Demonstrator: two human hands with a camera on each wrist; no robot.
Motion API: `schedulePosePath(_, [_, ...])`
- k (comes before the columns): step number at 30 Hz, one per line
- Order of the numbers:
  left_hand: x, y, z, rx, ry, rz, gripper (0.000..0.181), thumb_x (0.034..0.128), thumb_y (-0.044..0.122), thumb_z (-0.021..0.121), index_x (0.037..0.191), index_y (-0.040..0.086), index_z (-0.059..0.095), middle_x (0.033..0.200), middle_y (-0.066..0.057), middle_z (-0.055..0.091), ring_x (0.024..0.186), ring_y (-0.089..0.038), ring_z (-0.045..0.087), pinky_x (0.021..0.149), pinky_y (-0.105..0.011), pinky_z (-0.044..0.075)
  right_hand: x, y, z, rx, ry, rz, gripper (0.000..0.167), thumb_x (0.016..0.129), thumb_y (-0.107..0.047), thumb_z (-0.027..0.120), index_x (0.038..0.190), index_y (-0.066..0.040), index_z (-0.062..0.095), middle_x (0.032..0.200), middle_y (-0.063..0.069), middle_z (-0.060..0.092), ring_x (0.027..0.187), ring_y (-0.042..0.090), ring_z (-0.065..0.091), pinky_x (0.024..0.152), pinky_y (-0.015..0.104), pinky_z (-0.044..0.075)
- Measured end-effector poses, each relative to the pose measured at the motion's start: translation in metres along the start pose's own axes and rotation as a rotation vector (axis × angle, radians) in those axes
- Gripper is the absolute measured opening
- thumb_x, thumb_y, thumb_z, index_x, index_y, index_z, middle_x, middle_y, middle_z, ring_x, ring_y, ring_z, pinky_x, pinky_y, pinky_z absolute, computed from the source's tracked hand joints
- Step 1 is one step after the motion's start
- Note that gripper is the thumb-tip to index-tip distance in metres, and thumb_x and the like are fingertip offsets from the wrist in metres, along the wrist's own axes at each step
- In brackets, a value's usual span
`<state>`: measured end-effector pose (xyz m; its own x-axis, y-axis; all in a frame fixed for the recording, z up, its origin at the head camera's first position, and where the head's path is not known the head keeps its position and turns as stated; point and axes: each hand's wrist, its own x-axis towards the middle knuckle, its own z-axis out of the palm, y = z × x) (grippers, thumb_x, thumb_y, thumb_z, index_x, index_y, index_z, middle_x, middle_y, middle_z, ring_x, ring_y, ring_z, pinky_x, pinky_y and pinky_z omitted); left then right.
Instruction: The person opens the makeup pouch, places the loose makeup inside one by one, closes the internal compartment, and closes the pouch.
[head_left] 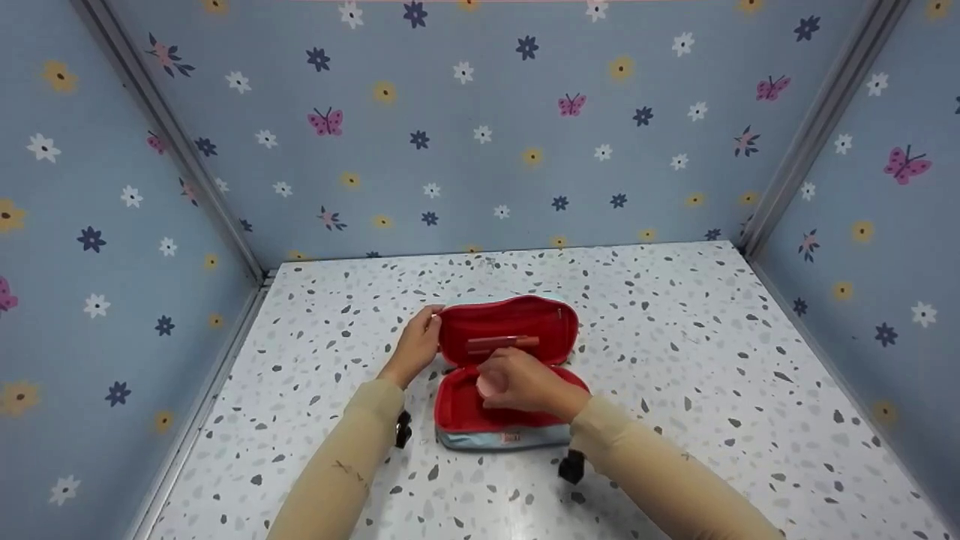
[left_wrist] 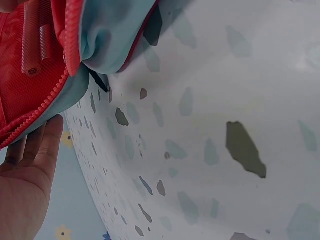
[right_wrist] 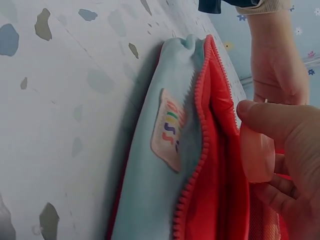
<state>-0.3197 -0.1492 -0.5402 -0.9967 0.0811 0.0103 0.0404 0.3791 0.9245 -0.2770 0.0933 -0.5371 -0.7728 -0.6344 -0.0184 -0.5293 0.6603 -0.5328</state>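
An unzipped light-blue pencil case (head_left: 510,439) with a red lining lies on the table, its lid (head_left: 480,319) standing up at the back. My left hand (head_left: 416,345) holds the lid at its left edge, and in the left wrist view its fingers (left_wrist: 47,147) reach behind the blue outer side. Over the case's lower half, my right hand (head_left: 529,382) grips a small pink translucent piece (right_wrist: 257,152) with a rounded shape; its exact kind is unclear. Two slim pen-like items (head_left: 487,343) sit at the lid's mesh.
The white speckled table (head_left: 675,337) spreads around the case. Flower-patterned blue panels (head_left: 480,112) stand at the back and both sides, with metal posts (head_left: 817,120) at the corners. A patch with coloured letters (right_wrist: 169,127) is on the case's front.
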Motion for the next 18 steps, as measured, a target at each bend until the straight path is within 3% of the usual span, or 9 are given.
schedulePosePath(8, [-0.001,-0.001,0.001,0.012,0.006,0.03,0.041,0.118,0.018,0.04,0.152,0.001,0.056,0.133,-0.022,0.071,0.108,-0.028,0.071,0.09,-0.038,0.062,0.0,0.005,0.012,0.053,0.042,-0.008,0.05,0.093,-0.029,0.087,0.138,-0.011,0.073,0.128,-0.001,0.077,0.115,0.016,0.067,0.108,0.04,0.058])
schedulePosePath(18, [0.0,-0.001,0.0,0.008,0.008,0.023,0.04,0.1185,0.019,0.04,0.152,0.004,0.057,0.132,-0.02,0.072,0.108,-0.026,0.07,0.089,-0.036,0.06,-0.003,0.005,0.025,0.036,0.025,-0.005,0.029,0.096,-0.03,0.084,0.121,-0.018,0.076,0.109,-0.007,0.077,0.098,0.009,0.065,0.096,0.031,0.06])
